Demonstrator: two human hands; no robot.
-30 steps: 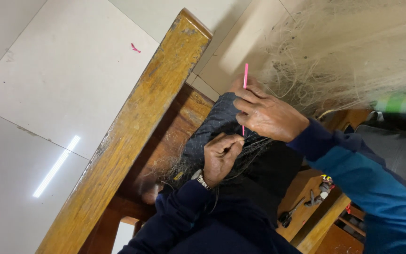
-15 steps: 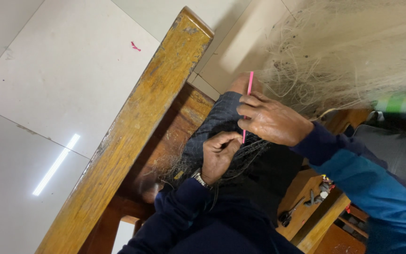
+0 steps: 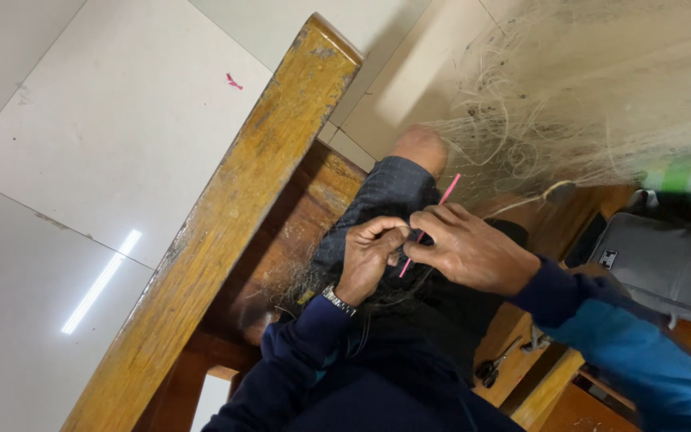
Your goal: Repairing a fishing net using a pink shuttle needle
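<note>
1. Over the person's lap, the right hand (image 3: 469, 252) is pinching a thin pink needle-like stick (image 3: 428, 226) between thumb and fingers, closed firmly around its middle.
2. That stick is lying on a slant: its long axis is running from lower left to upper right in the head view, with the upper tip pointing toward the pale fishing net (image 3: 601, 104) and the lower tip pointing down toward the lap.
3. Only the two ends of the stick are showing; the middle is hiding behind the right hand's fingers.
4. The left hand (image 3: 369, 256) is curling in just beside the right, fingertips pinched together on dark strands of netting (image 3: 337, 288); what exactly is sitting inside the pinch is too small to tell.
5. The two hands are touching or nearly touching at the fingertips, right where the lower part of the stick is crossing.
6. A metal wristwatch (image 3: 334, 300) is showing on the left wrist, at the edge of a dark blue sleeve.
7. A worn wooden beam (image 3: 225, 224) is running diagonally beside the person's knee (image 3: 419, 148), to the left of the hands.
8. A grey bag (image 3: 665, 268) is sitting to the right, below the pale net.
9. Scissors (image 3: 491, 368) are lying on wood low down, well apart from the hands.
</note>
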